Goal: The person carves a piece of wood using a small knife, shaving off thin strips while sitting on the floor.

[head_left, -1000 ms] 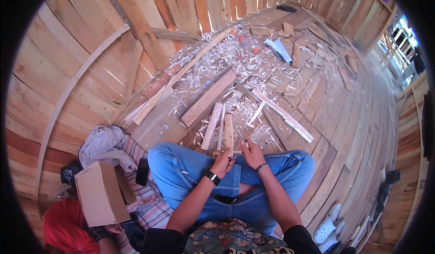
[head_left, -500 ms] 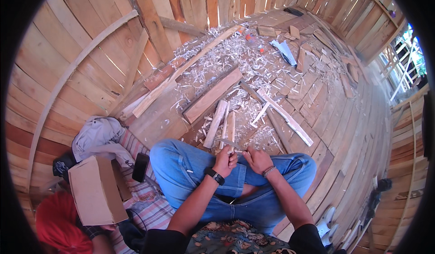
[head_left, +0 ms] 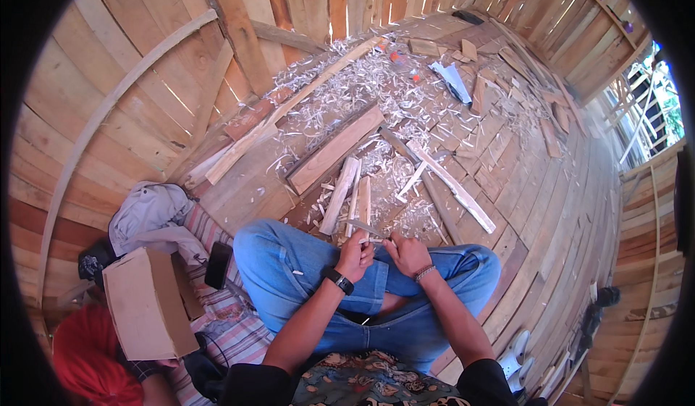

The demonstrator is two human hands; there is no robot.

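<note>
Left hand: 1; right hand: 1; total 2. Knife: 1. Thin pale stick in grip: 1. Wristwatch: 1. Bracelet: 1. Wood strips lying just ahead of the legs: 3. Thick board: 1. Pale-edged batten: 1. Blue sheet: 1. Orange-red bits: 2 visible. Cardboard box: 1. Phone: 1. Pale shoes: 2. Wood shavings: numerous, count not possible.

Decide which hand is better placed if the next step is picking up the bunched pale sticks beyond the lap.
Probably the left hand: it sits nearer the pale sticks, below them in the picture. The right hand is farther right and appears to grip a blade. The left's hold is unclear.
</note>
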